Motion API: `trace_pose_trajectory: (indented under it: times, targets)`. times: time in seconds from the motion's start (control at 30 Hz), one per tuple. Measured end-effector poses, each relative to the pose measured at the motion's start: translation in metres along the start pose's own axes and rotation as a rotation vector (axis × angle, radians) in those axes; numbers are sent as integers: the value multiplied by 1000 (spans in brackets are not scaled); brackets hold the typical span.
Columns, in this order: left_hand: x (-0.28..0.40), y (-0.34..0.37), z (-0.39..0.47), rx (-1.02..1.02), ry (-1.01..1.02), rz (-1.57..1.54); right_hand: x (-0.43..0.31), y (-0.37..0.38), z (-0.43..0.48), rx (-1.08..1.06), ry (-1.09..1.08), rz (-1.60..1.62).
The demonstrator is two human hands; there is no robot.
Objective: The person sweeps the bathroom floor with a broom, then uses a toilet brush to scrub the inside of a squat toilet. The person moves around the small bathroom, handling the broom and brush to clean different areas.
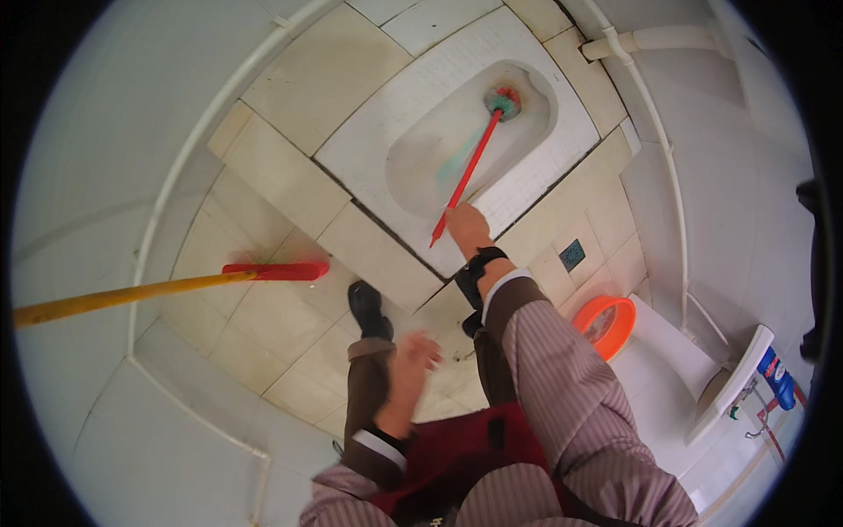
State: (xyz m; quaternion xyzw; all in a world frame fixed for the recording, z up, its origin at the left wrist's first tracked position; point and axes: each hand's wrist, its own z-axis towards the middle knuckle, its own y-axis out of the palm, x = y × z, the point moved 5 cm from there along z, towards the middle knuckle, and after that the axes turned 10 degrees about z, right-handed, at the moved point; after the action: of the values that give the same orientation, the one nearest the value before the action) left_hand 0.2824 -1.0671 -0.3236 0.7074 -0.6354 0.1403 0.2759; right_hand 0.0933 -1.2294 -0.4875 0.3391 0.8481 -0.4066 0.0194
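My right hand grips the red handle of a toilet brush near its upper end. The brush's green and red head sits in the drain hole at the far end of a white squat toilet. A faint greenish streak marks the bowl beside the handle. Slightly blurred, my left hand hangs in front of my body above my leg, fingers loosely apart and nothing in them.
To the left, a red broom head on a yellow pole rests on the tiled floor. An orange basin stands at the right beside a white pedestal sink with a blue bottle. A floor drain and white wall pipes are nearby.
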Motion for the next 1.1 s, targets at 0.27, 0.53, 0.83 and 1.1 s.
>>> trace_pose_trajectory:
  times: [0.27, 0.53, 0.83, 1.1]
  targets:
    - [-53, 43, 10, -176, -222, 114, -13, 17, 10, -119, 159, -130]
    - [58, 50, -21, -193, 259, -250, 45, 1, 8, -35, 603, 1251]
    - [1, 47, 17, -47, 147, 29, 84, -118, -53, 26, 515, 1740]
    - [4, 61, 12, -91, 177, 189, 52, -146, -20, -80, 419, 924]
